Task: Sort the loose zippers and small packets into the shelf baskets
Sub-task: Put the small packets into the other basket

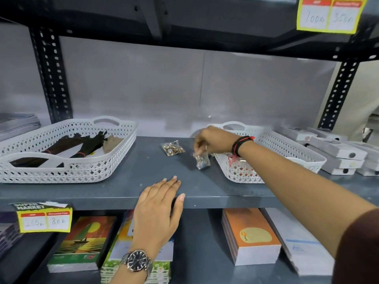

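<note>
Right hand [213, 140] pinching small packet [202, 160] hanging below it, left hand [159, 210] spread flat on shelf edge [225, 198]

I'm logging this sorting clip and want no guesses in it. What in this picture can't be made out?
- Right basket, head view: its contents are mostly hidden by the right hand and forearm.
- Packet in the right hand's grip: motion-blurred, contents unclear.
- Price tag on the shelf edge: handwriting is blurred.
- Packet on the shelf: gold pieces are too small to identify.
</note>
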